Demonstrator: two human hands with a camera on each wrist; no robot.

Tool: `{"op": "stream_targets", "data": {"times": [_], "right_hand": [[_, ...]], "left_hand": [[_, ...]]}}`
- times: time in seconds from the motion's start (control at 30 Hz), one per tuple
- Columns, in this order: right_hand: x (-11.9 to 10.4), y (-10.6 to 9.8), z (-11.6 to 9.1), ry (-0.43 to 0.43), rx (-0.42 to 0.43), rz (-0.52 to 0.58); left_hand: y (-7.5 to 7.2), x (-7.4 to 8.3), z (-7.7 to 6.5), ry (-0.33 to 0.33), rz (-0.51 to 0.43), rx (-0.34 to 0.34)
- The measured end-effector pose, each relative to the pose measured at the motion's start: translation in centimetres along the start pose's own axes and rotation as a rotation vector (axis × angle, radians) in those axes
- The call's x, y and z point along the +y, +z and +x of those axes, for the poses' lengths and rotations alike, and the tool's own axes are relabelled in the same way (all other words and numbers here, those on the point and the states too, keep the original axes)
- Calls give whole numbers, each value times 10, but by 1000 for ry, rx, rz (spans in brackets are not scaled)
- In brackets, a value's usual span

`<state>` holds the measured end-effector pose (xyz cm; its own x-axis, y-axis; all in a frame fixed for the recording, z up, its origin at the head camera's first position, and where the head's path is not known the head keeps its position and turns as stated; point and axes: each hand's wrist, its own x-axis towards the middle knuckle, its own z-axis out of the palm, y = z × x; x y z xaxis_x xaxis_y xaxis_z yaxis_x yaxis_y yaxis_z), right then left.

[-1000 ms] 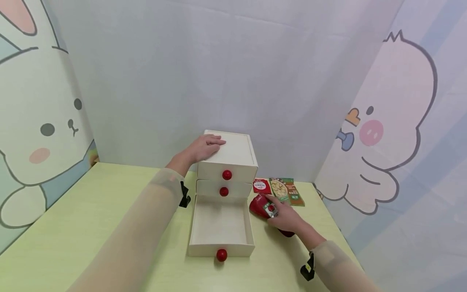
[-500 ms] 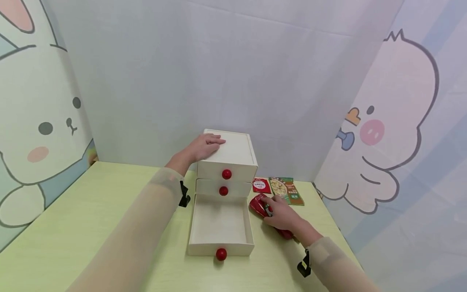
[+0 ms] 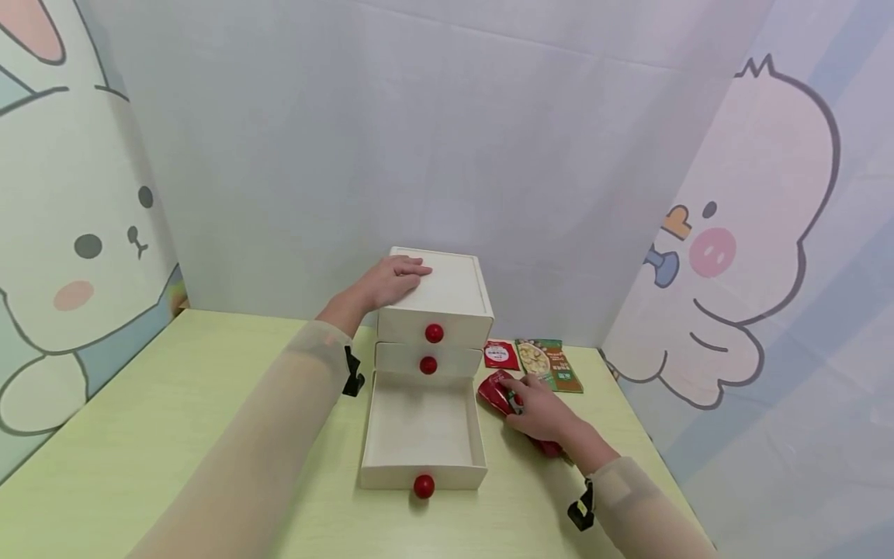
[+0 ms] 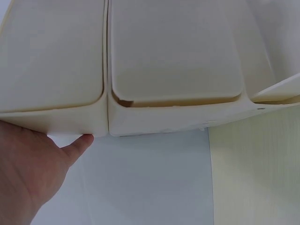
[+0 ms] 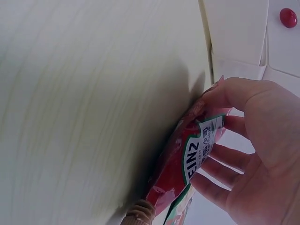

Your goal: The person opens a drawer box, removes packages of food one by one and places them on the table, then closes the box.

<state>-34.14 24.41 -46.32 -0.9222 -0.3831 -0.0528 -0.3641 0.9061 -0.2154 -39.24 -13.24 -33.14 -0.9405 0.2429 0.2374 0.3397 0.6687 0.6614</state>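
Observation:
A small white drawer cabinet (image 3: 454, 279) stands against the back wall. My left hand (image 3: 387, 283) rests on its top left side with the fingers laid out across the top, and the thumb (image 4: 77, 147) touches the side wall. The bottom drawer (image 3: 419, 427) is pulled out and its bare floor shows. To the right of it, my right hand (image 3: 543, 411) grips a red Heinz ketchup pouch (image 5: 173, 173), thumb on one side and fingers on the other. The pouch lies at a slant close over the table, its capped spout (image 5: 139, 213) toward me. My hand hides the pouch's middle in the head view.
Behind the pouch lie a small red packet (image 3: 500, 355) and a green and brown food packet (image 3: 549, 365). Red round knobs stick out from the drawers, the lowest knob (image 3: 424, 487) nearest me. Cloth walls with cartoon animals surround the pale green table (image 3: 209, 373).
My right hand has shifted slightly left and tipped the ketchup pouch, so less of its label shows in the head view. The left hand and the drawers stay where they were.

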Motion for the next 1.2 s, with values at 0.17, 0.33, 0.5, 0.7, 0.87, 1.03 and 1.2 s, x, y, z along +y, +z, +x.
{"op": "stream_targets", "data": {"times": [0.17, 0.33, 0.5, 0.7, 0.87, 1.03, 1.2], "right_hand": [[-1, 0, -4, -26, 27, 20], [-13, -7, -15, -68, 112, 79], [-37, -18, -30, -148, 194, 163], [-71, -28, -55, -303, 165, 275], [-95, -30, -74, -381, 20, 347], [-111, -27, -86, -429, -113, 396], [-122, -16, -92, -490, -172, 337]], "left_hand": [[-1, 0, 0, -2, -2, -6], [0, 1, 1, -3, -23, 0], [0, 0, 1, -5, -26, -5], [0, -3, 1, -7, -30, -10], [-1, -3, 0, 2, -31, -12], [0, -3, 1, 5, -36, -9], [0, -3, 2, 8, -27, -5]]}}
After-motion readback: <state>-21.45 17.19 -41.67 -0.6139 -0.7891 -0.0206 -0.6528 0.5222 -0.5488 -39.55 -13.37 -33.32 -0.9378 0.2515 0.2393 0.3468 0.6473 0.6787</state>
